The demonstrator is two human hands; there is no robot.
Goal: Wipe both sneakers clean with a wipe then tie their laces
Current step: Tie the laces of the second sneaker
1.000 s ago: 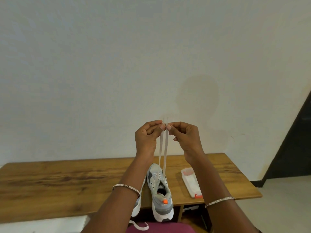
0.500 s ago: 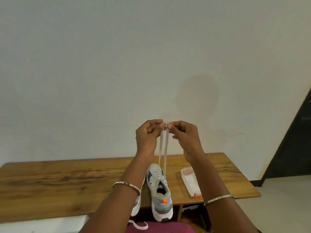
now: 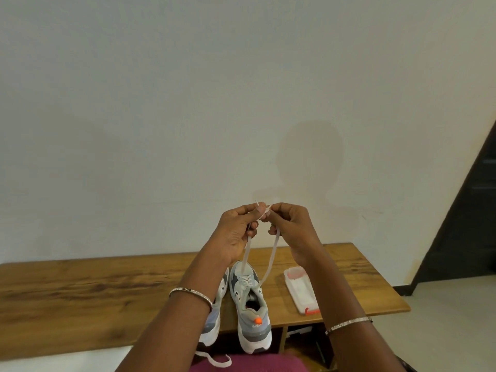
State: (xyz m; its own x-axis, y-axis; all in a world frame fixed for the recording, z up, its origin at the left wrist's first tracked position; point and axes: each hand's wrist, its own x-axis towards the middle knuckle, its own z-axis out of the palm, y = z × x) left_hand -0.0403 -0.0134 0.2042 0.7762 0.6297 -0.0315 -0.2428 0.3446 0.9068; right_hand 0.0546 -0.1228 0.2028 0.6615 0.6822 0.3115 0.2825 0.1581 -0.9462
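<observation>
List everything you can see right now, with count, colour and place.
sneakers: two, grey and white, side by side at table's near edge
laces: two strands, white, from the right-hand sneaker up to both hands
loose lace: one, white, hanging below the other sneaker
wipes pack: one, white and red, on table right of sneakers
table: one, brown wood, against wall
cloth: one, magenta, bottom edge
bracelets: two, silver, one per wrist
left hand: one, pinching a lace end
right hand: one, pinching the other lace end

Looks like a plain room at home: a low wooden desk (image 3: pixel 80 291) against a bare white wall (image 3: pixel 161 103), pale floor (image 3: pixel 456 318), dark doorway (image 3: pixel 469 224).
</observation>
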